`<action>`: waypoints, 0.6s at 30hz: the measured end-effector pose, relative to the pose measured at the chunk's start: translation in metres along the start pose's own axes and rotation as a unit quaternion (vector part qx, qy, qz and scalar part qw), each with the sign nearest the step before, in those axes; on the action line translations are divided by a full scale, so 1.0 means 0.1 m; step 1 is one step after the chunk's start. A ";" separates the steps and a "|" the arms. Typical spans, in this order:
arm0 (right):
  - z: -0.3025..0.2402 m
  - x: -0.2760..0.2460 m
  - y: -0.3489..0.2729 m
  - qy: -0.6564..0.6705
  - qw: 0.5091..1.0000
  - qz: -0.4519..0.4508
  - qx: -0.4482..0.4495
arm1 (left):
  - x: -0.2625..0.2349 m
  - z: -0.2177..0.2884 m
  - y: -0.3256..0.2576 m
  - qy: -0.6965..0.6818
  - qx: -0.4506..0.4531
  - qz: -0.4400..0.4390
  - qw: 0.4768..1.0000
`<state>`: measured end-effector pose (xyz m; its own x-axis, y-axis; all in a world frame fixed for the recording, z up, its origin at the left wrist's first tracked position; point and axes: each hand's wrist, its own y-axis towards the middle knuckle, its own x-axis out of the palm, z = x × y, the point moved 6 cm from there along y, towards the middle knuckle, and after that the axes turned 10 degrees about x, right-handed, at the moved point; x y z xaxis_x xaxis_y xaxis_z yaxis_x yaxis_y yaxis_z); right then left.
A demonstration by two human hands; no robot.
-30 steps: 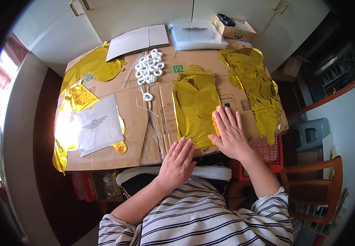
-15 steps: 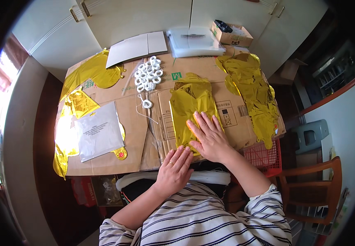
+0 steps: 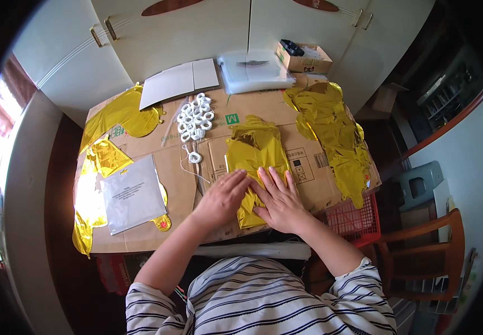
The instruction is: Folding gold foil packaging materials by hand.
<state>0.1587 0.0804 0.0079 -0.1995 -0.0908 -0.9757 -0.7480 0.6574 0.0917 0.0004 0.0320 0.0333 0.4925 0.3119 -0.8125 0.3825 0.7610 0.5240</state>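
Note:
A folded gold foil balloon (image 3: 261,151) lies flat on the cardboard-covered table in front of me. My right hand (image 3: 279,204) rests palm down on its lower part, fingers stretched and spread. At the balloon's left edge, my left hand (image 3: 224,195) lies with its fingers extended close together, their tips beside the right hand's fingers. Neither hand grips anything. Small white ribbon rolls (image 3: 195,114) are gathered beyond my left hand, and a single ribbon roll (image 3: 194,157) with a loose tail sits nearer.
More gold foil balloons (image 3: 333,134) spread along the right side, and others (image 3: 124,114) at the far left. A clear printed bag (image 3: 132,195) lies at left. Grey-white cards (image 3: 177,84), a stack of clear plastic bags (image 3: 255,75) and a small box (image 3: 311,60) line the back.
My left hand has moved forward from the table's near edge onto the balloon's left side. The right hand stays flat on the balloon. The view has tilted upward slightly.

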 end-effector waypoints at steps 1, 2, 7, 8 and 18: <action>0.00 0.01 0.00 -0.003 1.000 0.002 -0.002 | -0.03 -0.11 0.03 0.011 -0.003 -0.001 1.000; -0.01 -0.01 0.00 0.000 1.000 -0.008 0.003 | -0.04 -0.24 0.05 0.022 -0.007 -0.002 1.000; -0.02 0.01 -0.01 0.004 1.000 -0.002 0.000 | -0.18 -0.94 0.33 0.009 -0.163 0.049 0.985; -0.01 0.01 -0.01 0.004 1.000 -0.003 0.005 | -0.19 -0.99 0.47 -0.050 -0.270 0.042 0.961; -0.04 -0.07 0.01 0.033 0.999 0.003 -0.003 | 0.14 -1.64 1.22 -0.433 -0.348 0.085 0.827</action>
<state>0.1569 0.0790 0.0158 -0.2446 -0.1357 -0.9601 -0.7499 0.6541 0.0986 -0.0746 0.2221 0.0439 0.9836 0.1530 -0.0956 -0.1442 0.9851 0.0938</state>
